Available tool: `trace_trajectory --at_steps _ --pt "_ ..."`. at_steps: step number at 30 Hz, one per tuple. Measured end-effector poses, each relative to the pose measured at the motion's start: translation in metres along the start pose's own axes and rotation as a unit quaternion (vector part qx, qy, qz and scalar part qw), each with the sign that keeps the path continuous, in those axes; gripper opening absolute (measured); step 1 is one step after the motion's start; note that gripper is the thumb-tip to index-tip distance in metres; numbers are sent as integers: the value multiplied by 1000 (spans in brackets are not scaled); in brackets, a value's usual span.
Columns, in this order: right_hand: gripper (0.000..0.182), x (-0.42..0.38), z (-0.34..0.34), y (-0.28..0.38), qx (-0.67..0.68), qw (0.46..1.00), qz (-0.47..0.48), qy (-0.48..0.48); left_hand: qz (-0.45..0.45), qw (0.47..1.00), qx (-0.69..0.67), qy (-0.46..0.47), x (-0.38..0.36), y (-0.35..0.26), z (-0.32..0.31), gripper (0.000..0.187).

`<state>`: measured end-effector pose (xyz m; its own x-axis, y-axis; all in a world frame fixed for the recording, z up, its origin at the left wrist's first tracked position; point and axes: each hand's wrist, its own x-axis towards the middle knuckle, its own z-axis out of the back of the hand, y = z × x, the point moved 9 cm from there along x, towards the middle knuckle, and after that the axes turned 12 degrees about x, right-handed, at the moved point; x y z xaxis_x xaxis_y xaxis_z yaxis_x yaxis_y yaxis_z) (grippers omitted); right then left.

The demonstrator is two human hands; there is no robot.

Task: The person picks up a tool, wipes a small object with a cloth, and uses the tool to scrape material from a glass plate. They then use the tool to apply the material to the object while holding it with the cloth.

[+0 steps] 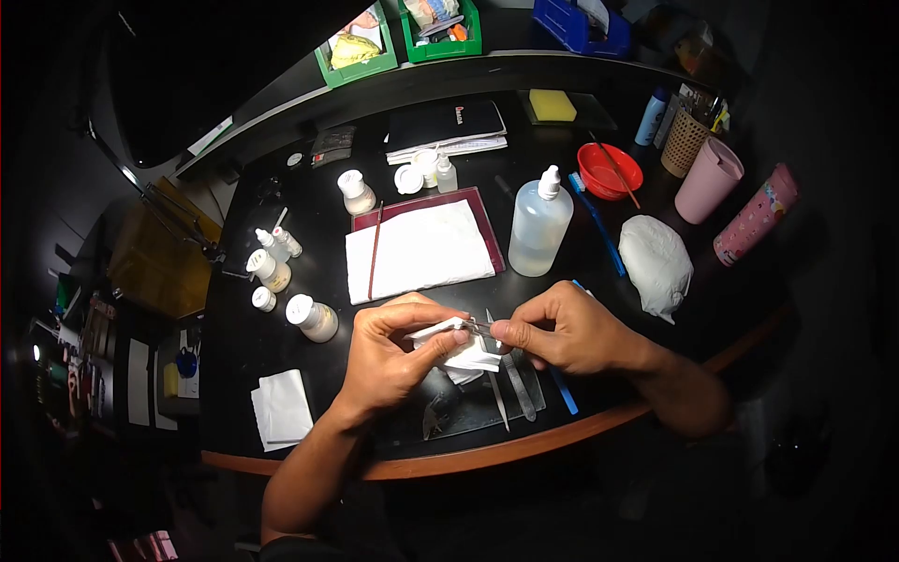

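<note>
Left hand [393,351] pinches a white tissue [459,351]; right hand [562,328] grips a metal tool [479,328].

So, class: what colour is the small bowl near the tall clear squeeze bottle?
Red. The bowl shows best in the head view, right of the squeeze bottle.

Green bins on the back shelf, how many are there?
2. One green bin sits at the shelf's left, holding something yellow; the second green bin stands just right of it, beside a blue bin. More may lie beyond the frame's top edge.
</note>
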<state>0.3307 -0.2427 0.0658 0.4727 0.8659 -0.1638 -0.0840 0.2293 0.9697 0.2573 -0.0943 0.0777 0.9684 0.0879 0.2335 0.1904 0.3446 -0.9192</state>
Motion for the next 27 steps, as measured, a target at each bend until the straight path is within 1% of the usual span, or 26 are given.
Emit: trace_trajectory --at_steps 2,5,8,11,12,14,18,20,23,24,26,27 --pt "43 0 -2 0 43 999 25 8 15 1000 -7 -4 0 2 0 18" --pt "52 0 1 0 86 995 54 -22 12 1000 2 -4 0 4 1 17" --pt "47 0 2 -2 37 999 31 -10 12 1000 1 0 1 2 -1 17" --pt "44 0 2 5 -35 999 37 -19 -2 1000 6 2 0 1 -1 18" --pt "43 0 2 4 -19 999 40 -15 -10 1000 10 3 0 1 -1 18" --pt "40 0 2 2 14 999 46 -5 13 1000 -7 3 0 4 -1 18" --pt "37 -2 4 7 47 997 55 -21 47 999 -9 -3 0 6 -1 19" --pt "36 -2 4 5 49 997 51 -18 32 999 -8 -5 0 5 -1 19" --pt "36 0 5 1 25 998 51 -12 9 1000 -5 0 1 4 -2 19" --pt "36 -1 6 3 -1 999 47 -19 1 1000 -4 3 1 3 -3 19" --pt "37 -2 6 9 -54 997 39 -31 3 1000 3 6 0 0 -4 19" --pt "38 -2 5 9 -49 997 43 -31 4 1000 8 8 0 -1 -4 19"
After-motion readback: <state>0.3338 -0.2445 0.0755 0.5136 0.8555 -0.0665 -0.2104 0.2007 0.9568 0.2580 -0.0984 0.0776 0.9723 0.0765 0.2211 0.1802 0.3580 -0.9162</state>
